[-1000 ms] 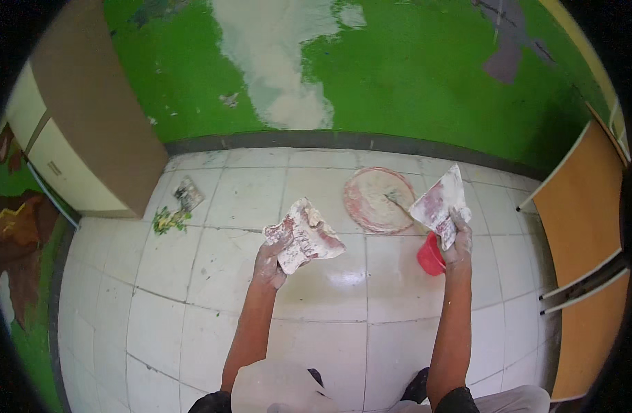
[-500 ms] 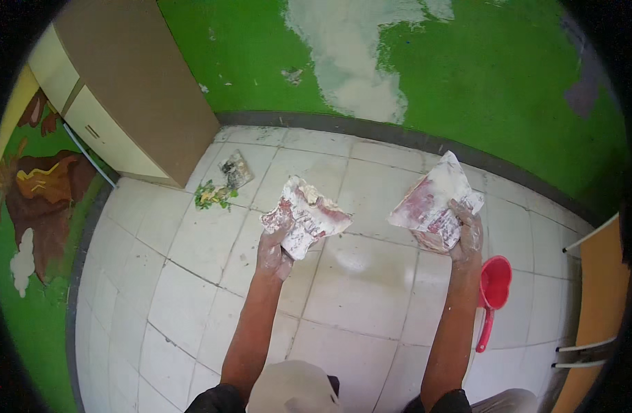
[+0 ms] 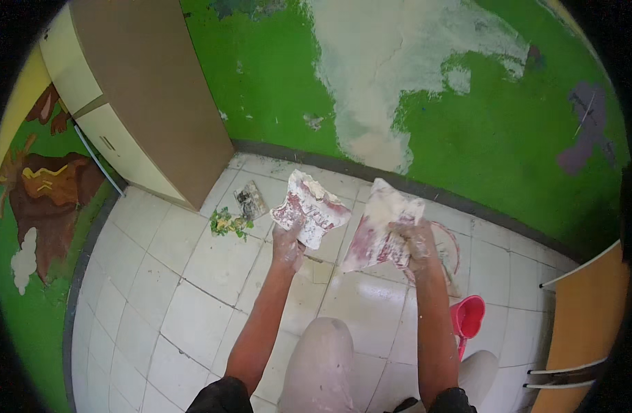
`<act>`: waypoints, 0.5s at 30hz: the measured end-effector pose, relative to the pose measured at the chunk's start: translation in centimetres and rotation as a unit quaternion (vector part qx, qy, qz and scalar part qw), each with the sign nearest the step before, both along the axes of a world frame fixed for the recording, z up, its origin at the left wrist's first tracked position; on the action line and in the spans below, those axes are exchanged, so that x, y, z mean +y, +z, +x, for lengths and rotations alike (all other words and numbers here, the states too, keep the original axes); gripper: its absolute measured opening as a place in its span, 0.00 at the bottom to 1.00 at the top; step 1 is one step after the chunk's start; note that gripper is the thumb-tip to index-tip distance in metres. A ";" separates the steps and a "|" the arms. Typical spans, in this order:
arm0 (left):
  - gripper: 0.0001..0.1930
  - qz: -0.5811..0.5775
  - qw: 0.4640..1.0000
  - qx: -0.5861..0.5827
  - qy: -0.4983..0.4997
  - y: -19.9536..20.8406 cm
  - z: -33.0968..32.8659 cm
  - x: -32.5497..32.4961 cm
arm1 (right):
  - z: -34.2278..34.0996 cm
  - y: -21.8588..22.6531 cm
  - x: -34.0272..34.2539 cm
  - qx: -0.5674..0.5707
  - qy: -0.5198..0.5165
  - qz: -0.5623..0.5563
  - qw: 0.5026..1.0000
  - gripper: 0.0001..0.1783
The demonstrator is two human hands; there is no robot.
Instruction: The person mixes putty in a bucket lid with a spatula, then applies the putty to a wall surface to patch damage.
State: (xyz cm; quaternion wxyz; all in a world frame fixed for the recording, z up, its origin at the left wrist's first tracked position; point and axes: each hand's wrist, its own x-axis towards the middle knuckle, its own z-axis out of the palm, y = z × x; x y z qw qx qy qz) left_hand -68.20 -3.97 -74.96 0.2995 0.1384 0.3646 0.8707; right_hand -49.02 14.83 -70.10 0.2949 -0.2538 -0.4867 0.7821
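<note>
My left hand point(image 3: 288, 246) grips a flat, jagged-edged reddish piece point(image 3: 317, 215) smeared white, with a thick lump of what looks like putty along its upper edge. To its right, my right hand point(image 3: 416, 242) is closed on a larger four-cornered reddish sheet point(image 3: 379, 230), also coated white. The two pieces are apart, with a narrow gap between them. White residue covers both hands. Behind my right wrist shows part of a round pinkish rim point(image 3: 456, 249); the rest of it is hidden.
A red dipper point(image 3: 470, 313) lies on the tiled floor right of my right forearm. Ahead, a green wall point(image 3: 261, 96) bears a broad whitish patch point(image 3: 361, 62). A cabinet point(image 3: 140, 82) stands at left, with debris point(image 3: 230, 224) near it. A tan board point(image 3: 588, 313) stands at right.
The view has tilted up, showing more wall. My right hand has moved left with its sheet, closer to the left piece, and the sheet has turned. More of the round rim shows.
</note>
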 end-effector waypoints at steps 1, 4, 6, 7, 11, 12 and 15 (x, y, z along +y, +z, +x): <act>0.18 -0.019 1.000 0.011 0.017 1.8 -0.1 -1.1 | -0.7 0.7 -0.9 -0.008 0.012 -0.018 1.000 0.16; 0.17 -0.031 0.997 0.068 0.034 6.3 1.3 -2.6 | -1.2 3.7 -3.9 -0.035 -0.061 -0.021 0.997 0.14; 0.15 -0.054 0.993 0.106 0.028 8.9 2.4 -3.9 | -1.4 6.9 -5.5 -0.072 -0.080 -0.023 0.994 0.12; 0.16 -0.161 0.963 0.214 0.024 10.6 2.9 -4.7 | -1.5 8.4 -6.2 -0.051 -0.052 -0.039 0.997 0.12; 0.18 -0.260 0.891 0.370 0.043 17.1 4.6 -6.4 | -1.3 13.2 -8.0 0.019 -0.022 -0.105 0.994 0.13; 0.19 -0.259 0.880 0.395 0.054 18.3 5.0 -6.3 | -1.1 13.9 -7.9 0.036 -0.033 -0.139 0.989 0.13; 0.19 -0.308 0.851 0.424 0.010 20.2 6.3 -4.3 | 0.1 15.3 -4.9 0.043 -0.022 -0.133 0.990 0.13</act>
